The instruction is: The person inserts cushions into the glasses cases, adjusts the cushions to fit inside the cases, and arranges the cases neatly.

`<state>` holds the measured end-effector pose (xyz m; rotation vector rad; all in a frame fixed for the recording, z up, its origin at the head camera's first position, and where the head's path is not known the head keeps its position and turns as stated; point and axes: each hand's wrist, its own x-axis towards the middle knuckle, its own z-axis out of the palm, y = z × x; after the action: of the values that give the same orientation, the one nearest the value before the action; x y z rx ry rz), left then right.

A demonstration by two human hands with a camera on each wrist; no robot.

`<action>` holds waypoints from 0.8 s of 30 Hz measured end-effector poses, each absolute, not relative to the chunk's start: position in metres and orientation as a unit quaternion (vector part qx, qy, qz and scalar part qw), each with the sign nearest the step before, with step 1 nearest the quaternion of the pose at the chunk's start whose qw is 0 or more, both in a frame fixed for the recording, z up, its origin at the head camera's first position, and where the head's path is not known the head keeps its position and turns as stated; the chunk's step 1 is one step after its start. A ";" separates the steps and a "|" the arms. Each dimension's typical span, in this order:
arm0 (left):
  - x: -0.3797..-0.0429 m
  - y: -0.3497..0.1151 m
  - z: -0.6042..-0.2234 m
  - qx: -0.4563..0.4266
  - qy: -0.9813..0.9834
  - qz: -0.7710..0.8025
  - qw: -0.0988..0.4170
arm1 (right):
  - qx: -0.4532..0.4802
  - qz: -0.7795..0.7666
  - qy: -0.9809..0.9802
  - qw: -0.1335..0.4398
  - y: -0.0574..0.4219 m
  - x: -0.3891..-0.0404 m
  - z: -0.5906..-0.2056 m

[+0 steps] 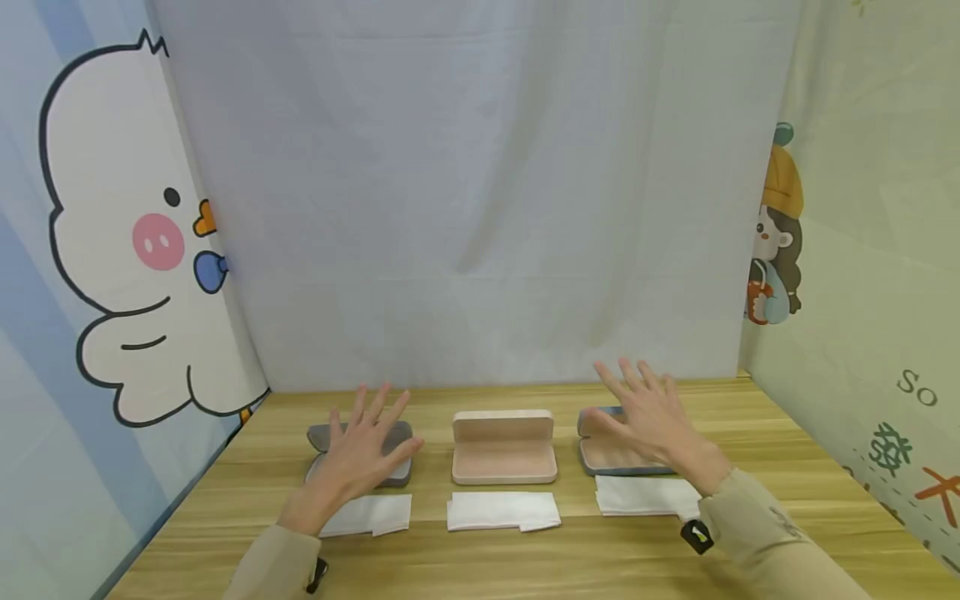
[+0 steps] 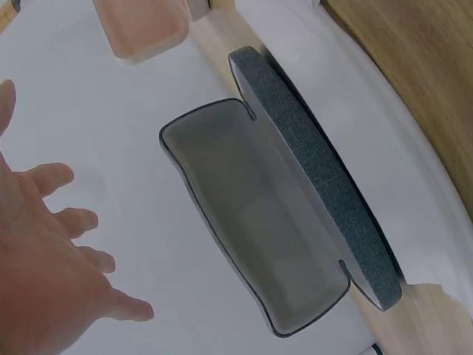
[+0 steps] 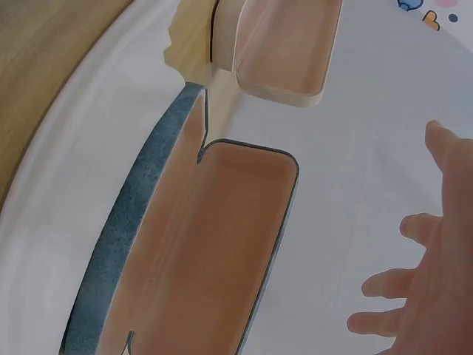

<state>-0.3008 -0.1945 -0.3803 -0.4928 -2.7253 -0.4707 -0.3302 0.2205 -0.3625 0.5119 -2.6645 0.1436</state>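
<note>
Three glasses cases stand open in a row on the table. My left hand [image 1: 358, 457], fingers spread, is over the left case [image 1: 401, 475], which has a grey lining [image 2: 251, 200] and a dark grey-blue shell. The middle case [image 1: 504, 458] is pale outside and pink inside, with no hand at it. Above the right case [image 1: 611, 457], blue-grey with a pink lining [image 3: 229, 229], I see my right hand [image 1: 654, 421] with its fingers spread too. Both hands hold nothing and partly hide the cases beneath them in the head view.
In front of the cases lie three folded white cloths: left [image 1: 382, 512], middle [image 1: 501, 510] and right [image 1: 637, 496]. The wooden table [image 1: 480, 567] meets a white curtain [image 1: 480, 208] at the back. Printed curtains hang at both sides.
</note>
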 end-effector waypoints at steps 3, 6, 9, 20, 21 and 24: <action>-0.302 -0.197 -0.380 -0.175 -0.956 -0.164 0.169 | 0.192 0.060 -0.957 0.208 0.215 -0.329 -0.361; -0.303 -0.201 -0.381 -0.176 -0.955 -0.165 0.172 | 0.201 0.074 -0.955 0.204 0.207 -0.329 -0.360; -0.303 -0.206 -0.381 -0.181 -0.953 -0.170 0.175 | 0.211 0.083 -0.954 0.198 0.197 -0.330 -0.358; -0.297 -0.232 -0.377 -0.189 -0.942 -0.191 0.201 | 0.242 0.135 -0.947 0.165 0.156 -0.333 -0.355; -0.297 -0.235 -0.377 -0.189 -0.941 -0.195 0.201 | 0.246 0.141 -0.945 0.163 0.153 -0.333 -0.355; -0.296 -0.245 -0.378 -0.186 -0.938 -0.216 0.197 | 0.258 0.158 -0.940 0.157 0.143 -0.334 -0.357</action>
<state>-0.2959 -0.2447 -0.3782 -0.5220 -2.6261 -0.6054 -0.3343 0.1425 -0.3568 0.7378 -2.6899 0.4530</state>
